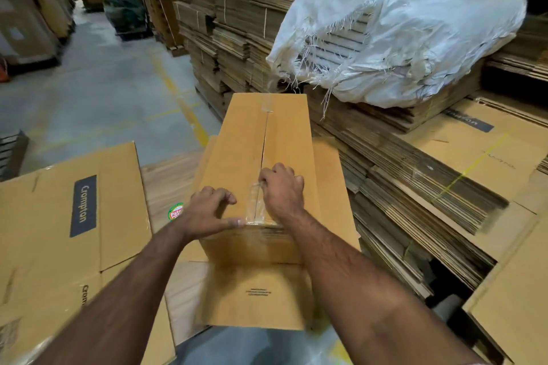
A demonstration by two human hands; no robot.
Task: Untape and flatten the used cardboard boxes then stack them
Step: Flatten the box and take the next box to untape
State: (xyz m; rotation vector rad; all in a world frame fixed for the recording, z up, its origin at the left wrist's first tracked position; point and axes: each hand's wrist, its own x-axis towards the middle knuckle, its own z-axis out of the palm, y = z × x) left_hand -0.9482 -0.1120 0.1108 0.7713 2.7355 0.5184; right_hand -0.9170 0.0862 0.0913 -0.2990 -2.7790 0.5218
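My left hand [212,210] braces the light, stiff box [264,163] at its 6 o'clock edge while my right hand [281,190] pinches the slick clear tape [257,207] at the seam, the best hold.

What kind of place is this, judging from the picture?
Probably a warehouse for used cartons: tall stacks of flattened cardboard, a concrete floor with yellow lines, and a white woven sack on one stack.

Head view, looking forward-down, close over box [261,163]
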